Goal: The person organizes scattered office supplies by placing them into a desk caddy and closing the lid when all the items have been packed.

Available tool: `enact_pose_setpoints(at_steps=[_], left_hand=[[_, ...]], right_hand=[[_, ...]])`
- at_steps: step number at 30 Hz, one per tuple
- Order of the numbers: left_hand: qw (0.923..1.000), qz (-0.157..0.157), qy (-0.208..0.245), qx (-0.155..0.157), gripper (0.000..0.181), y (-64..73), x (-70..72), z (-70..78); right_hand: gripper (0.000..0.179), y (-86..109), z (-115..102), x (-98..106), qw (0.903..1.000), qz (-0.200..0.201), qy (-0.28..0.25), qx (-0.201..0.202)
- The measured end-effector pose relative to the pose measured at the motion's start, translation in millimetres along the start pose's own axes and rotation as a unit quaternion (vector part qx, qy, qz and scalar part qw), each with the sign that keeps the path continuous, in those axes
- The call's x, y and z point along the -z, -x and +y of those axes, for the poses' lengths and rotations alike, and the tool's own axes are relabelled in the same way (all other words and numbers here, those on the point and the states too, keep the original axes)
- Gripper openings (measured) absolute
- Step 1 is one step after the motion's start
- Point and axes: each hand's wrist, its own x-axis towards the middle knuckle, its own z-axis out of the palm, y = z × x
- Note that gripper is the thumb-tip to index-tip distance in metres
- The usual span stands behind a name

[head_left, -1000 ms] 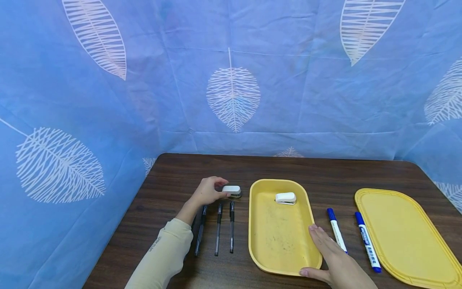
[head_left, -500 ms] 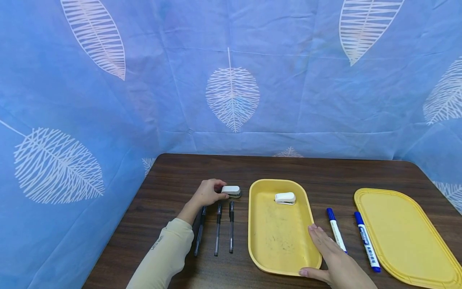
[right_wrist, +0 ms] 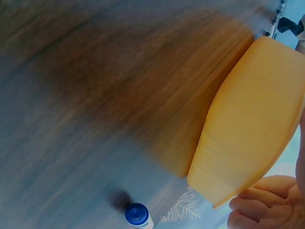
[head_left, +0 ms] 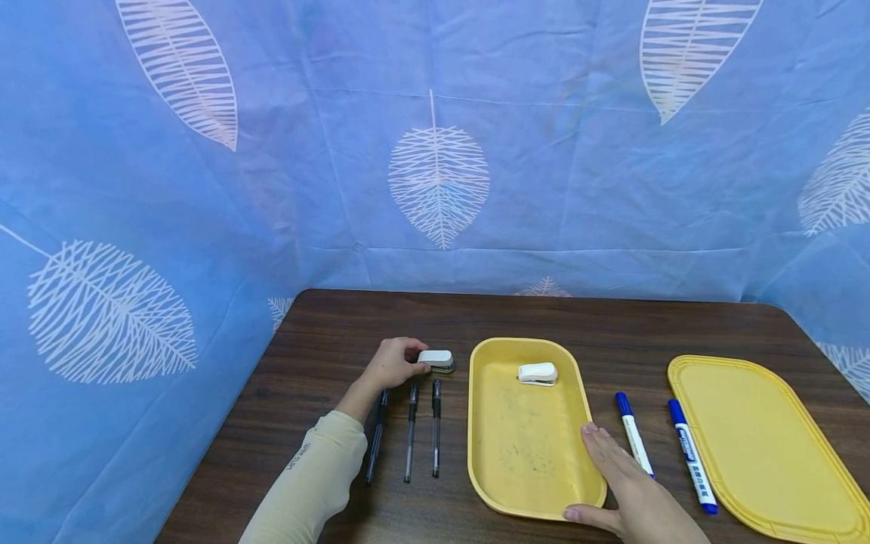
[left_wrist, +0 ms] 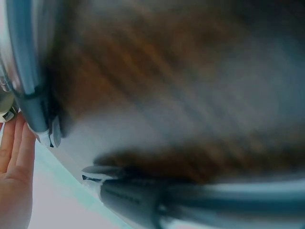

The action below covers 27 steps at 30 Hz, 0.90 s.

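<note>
My left hand [head_left: 393,363] pinches the left end of a small white stapler [head_left: 436,359], thumb on the near side and fingers on the far side. That stapler lies on the table to the left of a shallow yellow tray [head_left: 479,431]. My right hand [head_left: 628,480] rests on the tray's near right corner, with straight fingers along the right rim and the thumb at the front rim. Inside the tray, toward its far end, sits a second white stapler [head_left: 538,373]. In the right wrist view, the fingers [right_wrist: 259,202] lie against the tray's side.
Black-capped clear pens [head_left: 411,434] lie nearly parallel, close in front of the left hand. Two blue-capped white markers [head_left: 635,436] [head_left: 695,461] lie right of the tray. A yellow lid [head_left: 775,446] lies at the table's right side. Blue leaf-patterned cloth [head_left: 530,174] hangs behind.
The left thumb and fingers have closed slightly on the stapler's end. The stapler, the tray and the right hand have stayed in place.
</note>
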Motion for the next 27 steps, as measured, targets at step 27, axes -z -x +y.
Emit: enact_pose_setpoints(at_steps=[27], left_hand=[[0.9993, 0.029, -0.007, 0.02, 0.029, 2.0, 4.8, 4.9]], right_hand=[[0.106, 1.2, 0.6, -1.3, 0.9999, 0.009, 0.008, 0.002]])
